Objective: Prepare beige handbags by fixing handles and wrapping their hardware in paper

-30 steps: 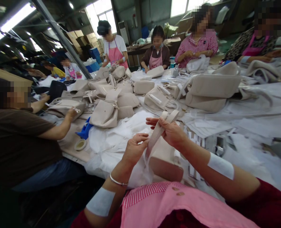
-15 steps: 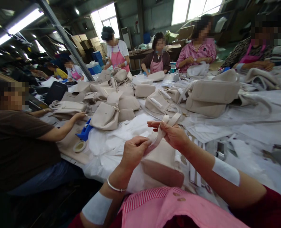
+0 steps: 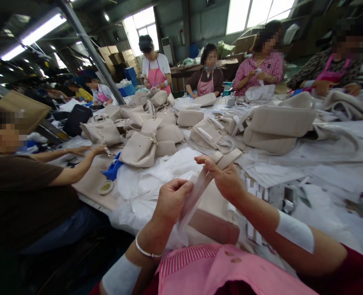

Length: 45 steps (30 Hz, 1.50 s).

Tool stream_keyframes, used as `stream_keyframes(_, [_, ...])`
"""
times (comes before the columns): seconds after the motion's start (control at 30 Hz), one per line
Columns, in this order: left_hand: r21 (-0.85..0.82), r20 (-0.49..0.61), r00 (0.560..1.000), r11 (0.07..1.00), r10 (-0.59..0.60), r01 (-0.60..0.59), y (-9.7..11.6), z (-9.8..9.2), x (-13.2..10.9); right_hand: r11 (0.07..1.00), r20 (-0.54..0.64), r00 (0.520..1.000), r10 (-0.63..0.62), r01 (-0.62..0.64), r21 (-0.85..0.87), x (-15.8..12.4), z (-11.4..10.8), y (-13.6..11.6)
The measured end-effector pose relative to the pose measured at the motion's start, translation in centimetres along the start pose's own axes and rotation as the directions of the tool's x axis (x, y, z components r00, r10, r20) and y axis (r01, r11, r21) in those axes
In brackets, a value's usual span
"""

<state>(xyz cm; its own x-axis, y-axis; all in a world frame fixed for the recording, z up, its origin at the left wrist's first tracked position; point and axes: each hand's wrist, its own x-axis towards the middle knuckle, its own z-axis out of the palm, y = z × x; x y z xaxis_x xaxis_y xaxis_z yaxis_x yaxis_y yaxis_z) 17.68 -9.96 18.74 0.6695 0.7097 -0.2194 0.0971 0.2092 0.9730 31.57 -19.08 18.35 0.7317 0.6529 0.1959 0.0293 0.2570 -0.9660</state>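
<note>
Pinching the strap (image 3: 199,189) taut, the left hand (image 3: 171,199) was curled closed around its lower run and the right hand (image 3: 227,179) clamped its upper end, the bag (image 3: 213,217) just below both; a loosened thumb would likely let the strap slip and twist.

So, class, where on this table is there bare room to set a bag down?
Bare: the flat white sheeting on the right, between the stacked beige bags and the shiny metal parts; also a tan board strip left of the tape roll. Crowded: the centre, heaped with beige backpacks, and the crumpled white paper beside the left hand gripping the strap.
</note>
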Motion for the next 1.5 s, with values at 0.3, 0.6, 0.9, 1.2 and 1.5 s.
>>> stream_keyframes(0.3, [0.014, -0.077, 0.995, 0.998, 0.062, -0.061, -0.2, 0.4, 0.7, 0.982, 0.151, 0.972, 0.182, -0.189, 0.03, -2.3, 2.0, 1.5])
stream_keyframes(0.6, [-0.136, 0.036, 0.999, 0.991, -0.01, 0.015, -0.9, -0.4, 0.4, 0.711, 0.19, 0.857, 0.479, -0.506, 0.489, 1.1, 0.5, 2.6])
stream_keyframes(0.9, [-0.259, 0.048, 0.983, 0.949, -0.176, 0.182, -3.0, -0.5, 1.1, 0.88, 0.164, 0.897, 0.41, -0.436, 0.189, -2.4, 1.1, 5.1])
stream_keyframes(1.2, [-0.067, -0.117, 0.993, 0.997, -0.033, 0.026, -3.5, 0.2, 2.1, 0.861, 0.151, 0.872, 0.467, -0.486, 0.146, -1.7, 1.1, 2.7])
stream_keyframes(1.5, [0.027, 0.614, 0.789, 0.999, -0.037, 0.026, -1.8, -3.6, 3.1, 0.916, 0.064, 0.94, 0.334, -0.34, 0.215, 1.8, 1.5, 0.7])
